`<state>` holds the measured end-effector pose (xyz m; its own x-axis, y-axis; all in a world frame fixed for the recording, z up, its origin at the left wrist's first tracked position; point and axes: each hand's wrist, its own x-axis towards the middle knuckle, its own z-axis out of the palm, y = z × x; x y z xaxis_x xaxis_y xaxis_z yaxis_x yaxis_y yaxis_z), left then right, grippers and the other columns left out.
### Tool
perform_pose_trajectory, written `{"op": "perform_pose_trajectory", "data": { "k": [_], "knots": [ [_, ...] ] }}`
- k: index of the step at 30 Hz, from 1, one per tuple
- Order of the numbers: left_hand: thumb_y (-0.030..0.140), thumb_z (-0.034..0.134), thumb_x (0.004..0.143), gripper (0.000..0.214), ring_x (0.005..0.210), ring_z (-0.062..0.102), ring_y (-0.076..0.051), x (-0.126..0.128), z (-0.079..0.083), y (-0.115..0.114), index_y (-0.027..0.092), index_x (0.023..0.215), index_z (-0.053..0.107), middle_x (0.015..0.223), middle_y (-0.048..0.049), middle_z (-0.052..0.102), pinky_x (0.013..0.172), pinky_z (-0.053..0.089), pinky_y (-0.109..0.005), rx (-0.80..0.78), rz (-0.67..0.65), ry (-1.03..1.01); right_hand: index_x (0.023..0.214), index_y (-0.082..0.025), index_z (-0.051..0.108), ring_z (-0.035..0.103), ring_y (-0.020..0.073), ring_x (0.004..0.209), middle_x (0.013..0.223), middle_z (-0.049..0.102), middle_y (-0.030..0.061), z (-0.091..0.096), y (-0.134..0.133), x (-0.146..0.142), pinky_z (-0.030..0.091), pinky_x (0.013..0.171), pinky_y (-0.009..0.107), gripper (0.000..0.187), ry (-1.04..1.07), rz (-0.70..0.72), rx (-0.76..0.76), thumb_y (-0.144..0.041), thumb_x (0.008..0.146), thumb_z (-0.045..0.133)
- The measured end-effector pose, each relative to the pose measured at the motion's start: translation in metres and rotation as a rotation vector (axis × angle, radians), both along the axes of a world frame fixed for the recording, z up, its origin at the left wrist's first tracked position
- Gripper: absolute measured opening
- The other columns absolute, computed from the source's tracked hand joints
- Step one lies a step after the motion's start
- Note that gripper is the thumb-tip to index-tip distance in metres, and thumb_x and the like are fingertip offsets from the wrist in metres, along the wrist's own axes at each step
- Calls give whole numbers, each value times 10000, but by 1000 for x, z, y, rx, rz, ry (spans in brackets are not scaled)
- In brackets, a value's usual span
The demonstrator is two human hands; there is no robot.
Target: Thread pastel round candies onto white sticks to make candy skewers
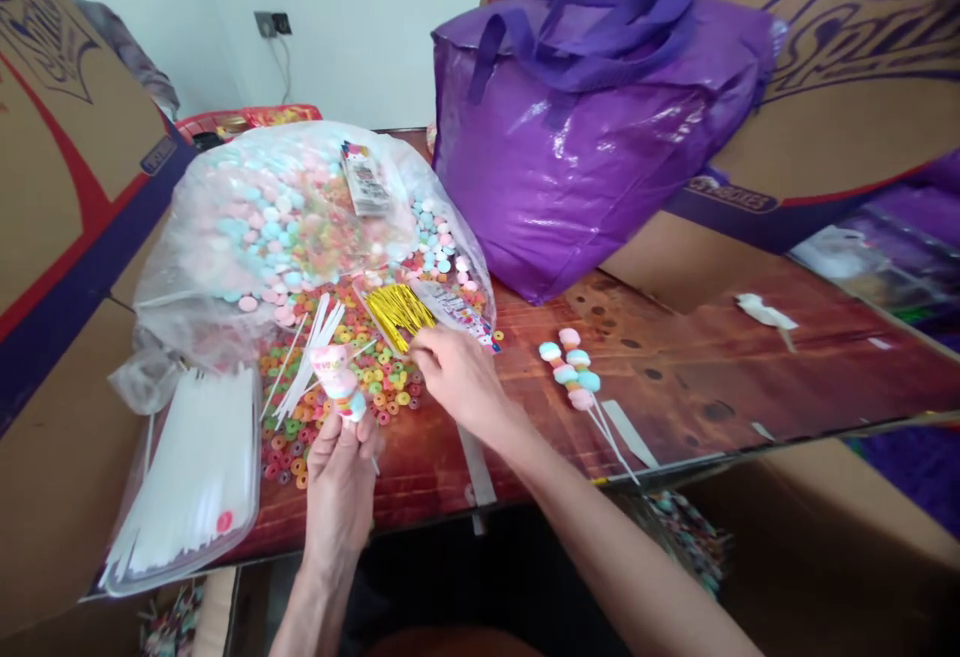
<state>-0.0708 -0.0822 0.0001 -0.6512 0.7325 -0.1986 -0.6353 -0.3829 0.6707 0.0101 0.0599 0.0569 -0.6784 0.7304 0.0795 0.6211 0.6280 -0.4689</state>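
The person sits or stands at a brown, wood-patterned table (525, 367), and the gold ties (399, 309), which lie together in a small clear container, serve as the reference for all places here. Nearer to the person than the gold ties, and to the left of them, the left hand (341, 462) keeps its grip closed around the lower end of a candy skewer (343, 387). This skewer stands roughly upright, with pink, white and blue pieces, and its top seems to be covered by a clear wrapper with pink print. The right hand (461, 377) is at the near right edge of the gold ties, with its fingers bent down toward them; one cannot tell whether its grip has already pinched a tie. Many colourful ring candies (386, 377) are spread below and around the gold ties, and some loose white sticks (311, 357) lie to the left of them. Behind the gold ties there is a large clear bag (176, 322) with pink, white and blue candies, and a stack of printed packets (367, 185) rests upon it. Well to the left and nearer lies a pack of white sticks (199, 457). To the right, two finished-looking skewers (576, 375) lie side by side, and behind, also to the right, stands a purple bag (570, 167).
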Motion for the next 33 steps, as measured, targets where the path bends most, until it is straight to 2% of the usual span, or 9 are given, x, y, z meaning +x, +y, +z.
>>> {"op": "perform_pose_trajectory", "data": {
  "k": [2,6,15,20,24,28,31,33],
  "knots": [
    [244,831,724,181,538,358,-44,-5,-4,-1,166,788,681,667,25,491,497,354,-164,-43,-18,-20,899,-173,746,679,251,910,971,735,124,0,18,-21,440,700,305,206,-155,-44,50,-159,905,540],
    [247,821,738,196,511,333,-31,-10,-11,-2,162,772,647,667,22,519,468,307,-148,-111,-10,-47,953,-156,756,696,291,959,989,750,153,-3,35,-44,463,737,333,223,-352,13,10,-100,854,565],
    [282,838,717,264,509,362,-30,-13,-11,4,179,815,616,703,23,569,482,321,-159,-93,-30,-65,1122,-141,667,701,276,960,997,747,144,-13,42,-38,427,763,319,297,-367,7,52,-95,906,468],
    [298,836,710,292,489,310,-12,-10,-8,6,162,806,595,722,17,582,459,263,-147,-127,-43,-85,1154,-175,662,688,293,989,1017,746,138,-13,44,-35,415,768,330,333,-336,2,99,-110,932,423],
    [291,832,694,308,514,334,-21,-8,-7,9,157,787,570,725,10,589,480,295,-147,-158,1,-48,1129,-180,684,691,285,951,994,753,135,-15,46,-33,407,770,328,341,-336,-8,133,-97,936,416],
    [292,813,699,325,524,350,-29,-6,-4,12,183,870,559,722,21,596,494,308,-143,-183,48,30,1052,-157,705,680,250,852,905,757,128,-14,50,-28,400,783,322,316,-303,-41,176,-76,919,430],
    [286,800,697,341,535,376,-38,-5,-2,15,209,894,532,711,35,596,509,318,-143,-193,74,64,881,-150,718,650,226,784,806,739,113,-10,47,-15,392,781,319,294,-172,-90,219,-53,889,440],
    [284,804,685,354,546,392,-39,-3,-1,17,215,885,521,715,38,598,524,328,-144,-191,73,64,790,-161,701,626,204,731,745,713,80,-8,38,-1,394,742,303,267,22,-133,200,-65,873,465]
  ]
}}
